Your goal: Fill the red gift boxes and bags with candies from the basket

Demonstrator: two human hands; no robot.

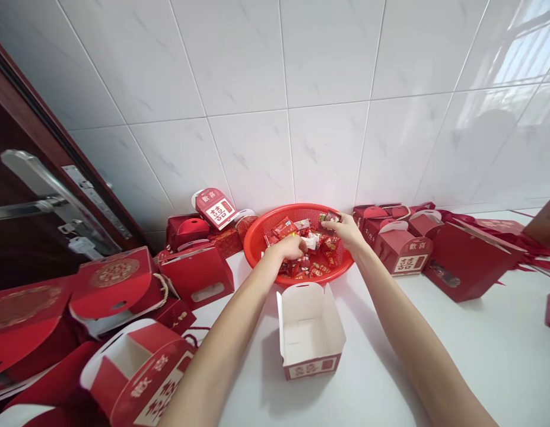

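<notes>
Against the wall, a red plastic basket (249, 246) holds a loose heap of wrapped candies (317, 270), mostly red with a few white ones. My left hand (291, 247) is down in the basket among the candies, its fingers curled together. What they grip, if anything, is hidden. At the basket's right rim, my right hand (347, 230) pinches a small dark-red wrapped candy (332, 217). Between my forearms, in front of the basket, a small gift box (311, 366) stands with its top unfolded. Its white inside shows nothing in it.
Red gift boxes (112, 279) crowd the left side, some with their flaps up. More boxes (403, 249) and a large red bag-like box (470, 261) stand at the right. A tiled wall (248, 142) backs the white table (377, 367). A door handle (56, 190) is at far left.
</notes>
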